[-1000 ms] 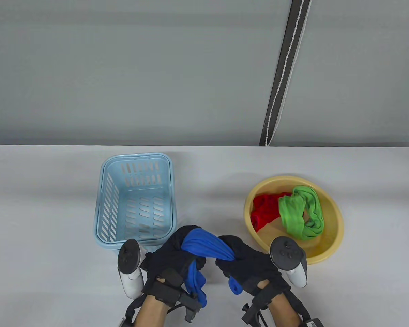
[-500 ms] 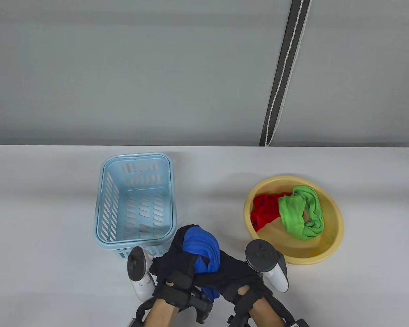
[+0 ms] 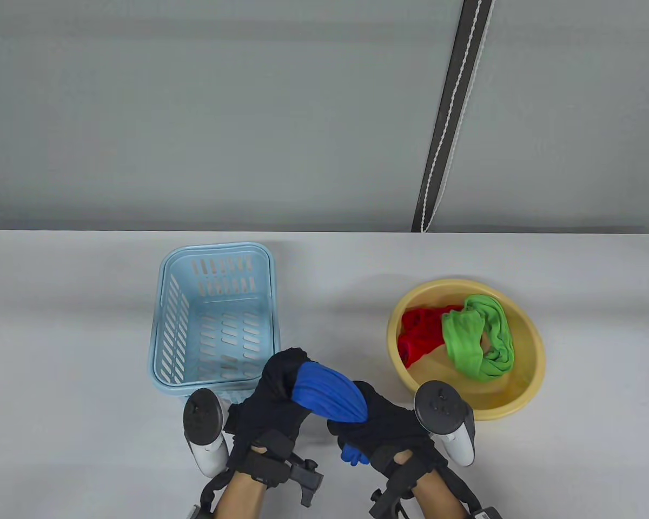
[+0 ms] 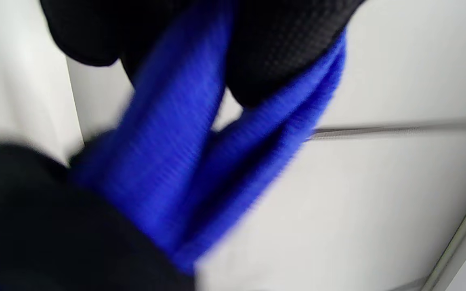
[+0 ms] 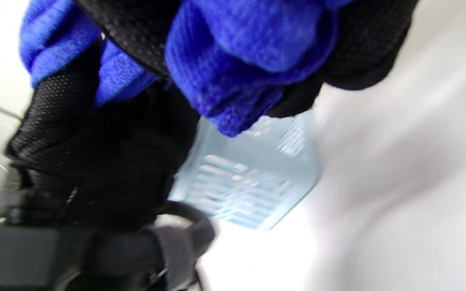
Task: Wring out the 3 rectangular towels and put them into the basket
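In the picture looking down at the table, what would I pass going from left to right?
Light blue basket → left hand → blue towel → right hand → yellow basin, holding the red towel, then the green towel.

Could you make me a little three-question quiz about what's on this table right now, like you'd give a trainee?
1. True or false: the light blue basket already has a towel in it.
2. Which towel do the left hand and the right hand grip between them? A) the blue towel B) the red towel C) the green towel
3. Fill in: the red and green towels lie in the yellow ____.

Key:
1. False; no towel shows inside it.
2. A; each hand holds one end, near the front edge of the table.
3. Basin.
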Motion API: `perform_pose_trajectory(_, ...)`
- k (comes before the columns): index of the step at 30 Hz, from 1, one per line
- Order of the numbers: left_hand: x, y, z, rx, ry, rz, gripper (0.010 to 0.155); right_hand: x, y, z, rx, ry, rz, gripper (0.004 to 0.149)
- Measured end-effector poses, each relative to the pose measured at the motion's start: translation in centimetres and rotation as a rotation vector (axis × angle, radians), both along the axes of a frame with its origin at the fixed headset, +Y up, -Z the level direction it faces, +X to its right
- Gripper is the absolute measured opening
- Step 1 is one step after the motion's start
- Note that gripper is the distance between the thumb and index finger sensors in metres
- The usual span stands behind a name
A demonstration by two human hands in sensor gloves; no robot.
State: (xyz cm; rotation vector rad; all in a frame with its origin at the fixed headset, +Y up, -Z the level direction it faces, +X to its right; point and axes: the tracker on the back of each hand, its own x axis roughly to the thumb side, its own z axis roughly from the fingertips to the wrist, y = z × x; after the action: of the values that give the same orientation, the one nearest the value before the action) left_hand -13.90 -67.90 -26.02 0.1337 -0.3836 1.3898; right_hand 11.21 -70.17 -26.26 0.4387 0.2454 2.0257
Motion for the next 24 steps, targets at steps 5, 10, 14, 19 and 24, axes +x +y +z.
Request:
perform_pose_trajectory(5, 1.2, 1.4, 1.3, 0.334, 0.157, -0.656, 0.075, 1.9, -0.1, -0.3, 0.083, -0.144, 0.241, 0.048)
perform_pose_trajectory(10, 4.2, 2.5, 3.5, 0.689, 0.094, -1.021, 0.090, 3.7, -0.1, -1.1, -0.030, -0.173, 0.261, 0.045)
perform_pose_trajectory(14, 7.5, 1.9, 4.9, 0.939, 0.033, -1.363, 0.107, 3.7, -0.5, -1.5, -0.183, 0.025, 0.181, 0.045)
perform_pose_trajectory(19, 9.1, 0.3, 4.4, 0.959, -0.014, -1.469, 0.112, 2.4, -1.3, -1.4, -0.348, 0.281, 0.074, 0.045)
perform_pose_trajectory(24, 8.7, 0.3, 3.5, 0.913, 0.007, -1.332, 0.091, 1.4, -1.8, -1.3, -0.431, 0.391, -0.052, 0.044)
